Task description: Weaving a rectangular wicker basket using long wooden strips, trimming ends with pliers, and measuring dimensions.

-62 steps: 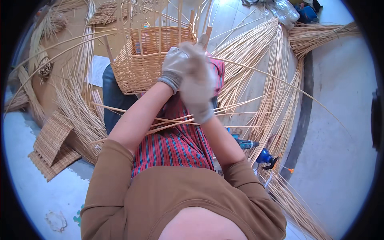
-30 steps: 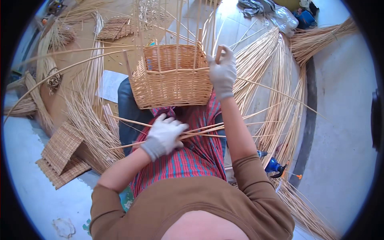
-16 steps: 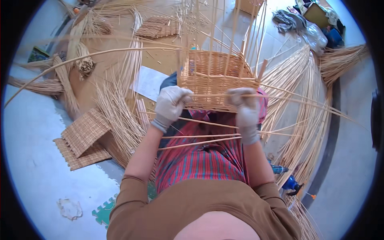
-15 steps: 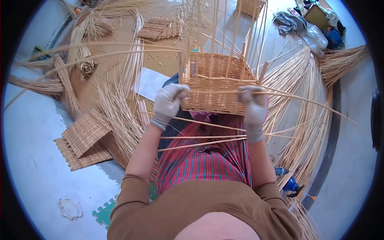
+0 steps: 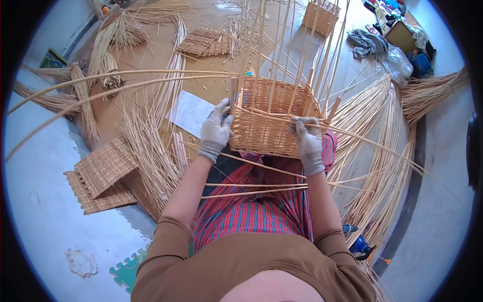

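Note:
A partly woven wicker basket (image 5: 264, 133) sits before me above my lap, with tall upright stakes (image 5: 275, 58) rising from it. My gloved left hand (image 5: 216, 132) grips its left corner, fingers up against a flat wooden corner stick (image 5: 233, 90). In my gloved right hand (image 5: 308, 142), a long thin willow rod (image 5: 372, 140) is pinched between thumb and fingers. This rod runs along the top edge of the basket's near wall and sticks out far to the right. Two long rods (image 5: 126, 84) reach out leftward from the left corner. The basket's underside is hidden.
Bundles of willow rods (image 5: 372, 100) spread over the floor on the right, with more (image 5: 146, 146) on the left. Woven panels (image 5: 108, 168) lie at the left, beside a paper sheet (image 5: 191, 111). Loose rods (image 5: 256, 190) cross my lap. A blue spray bottle (image 5: 359, 245) stands at lower right.
My left hand has shifted from the near wall to the left corner. My right hand now has the rod up along the wall's top edge, and the basket appears slightly lower in view.

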The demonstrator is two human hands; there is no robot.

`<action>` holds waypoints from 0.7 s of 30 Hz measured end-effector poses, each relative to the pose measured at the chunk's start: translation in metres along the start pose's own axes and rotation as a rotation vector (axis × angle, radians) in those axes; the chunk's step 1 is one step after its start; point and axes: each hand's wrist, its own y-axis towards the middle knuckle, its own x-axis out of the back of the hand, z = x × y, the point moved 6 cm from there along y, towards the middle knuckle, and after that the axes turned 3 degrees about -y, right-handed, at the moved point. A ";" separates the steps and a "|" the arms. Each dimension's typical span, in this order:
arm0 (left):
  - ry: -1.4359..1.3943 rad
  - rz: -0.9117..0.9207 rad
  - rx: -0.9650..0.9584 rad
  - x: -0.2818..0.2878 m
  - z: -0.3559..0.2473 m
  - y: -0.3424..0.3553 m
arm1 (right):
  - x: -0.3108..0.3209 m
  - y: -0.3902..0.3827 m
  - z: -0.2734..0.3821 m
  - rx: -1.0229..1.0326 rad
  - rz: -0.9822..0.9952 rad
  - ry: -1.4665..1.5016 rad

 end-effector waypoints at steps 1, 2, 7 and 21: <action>-0.002 0.001 -0.002 -0.004 0.000 -0.001 | -0.001 0.002 0.004 0.003 0.000 -0.002; -0.114 -0.071 -0.017 -0.005 0.000 -0.003 | -0.003 0.003 0.009 0.002 0.022 -0.019; -0.117 -0.006 0.025 -0.001 -0.006 0.006 | -0.001 0.017 0.010 -0.062 0.035 -0.087; 0.398 0.268 0.149 -0.065 -0.031 0.029 | 0.003 0.017 0.017 -0.165 -0.102 -0.190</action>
